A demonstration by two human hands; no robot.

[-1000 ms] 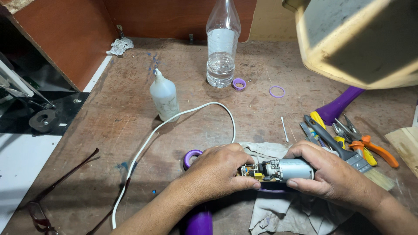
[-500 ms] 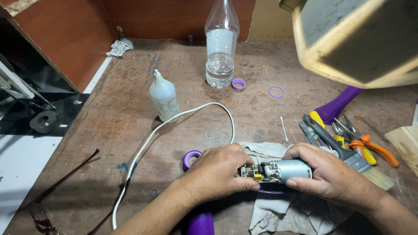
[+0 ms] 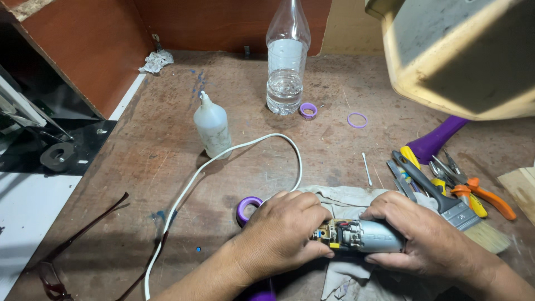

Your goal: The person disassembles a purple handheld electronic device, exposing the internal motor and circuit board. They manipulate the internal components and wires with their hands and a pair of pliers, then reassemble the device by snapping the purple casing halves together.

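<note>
A small grey electric motor (image 3: 374, 236) with exposed brushes and a little circuit part at its left end is gripped between both hands, low in the middle of the view. My left hand (image 3: 281, 231) pinches the left, open end. My right hand (image 3: 428, 237) wraps the grey can from the right. The motor hovers just over a grubby beige cloth (image 3: 348, 203) spread on the brown wooden bench (image 3: 167, 161). A white cable (image 3: 223, 159) loops from behind my left hand and runs down to the lower left. A purple ring part (image 3: 248, 207) lies just left of my left hand.
A clear plastic bottle (image 3: 286, 56) and a small white squeeze bottle (image 3: 212, 127) stand further back. Two purple rings (image 3: 308, 110) (image 3: 357, 120) lie near the bottle. Pliers, screwdrivers and a paintbrush (image 3: 446, 198) are piled at right. Spectacles (image 3: 83, 245) lie lower left. A lamp shade (image 3: 462, 56) overhangs upper right.
</note>
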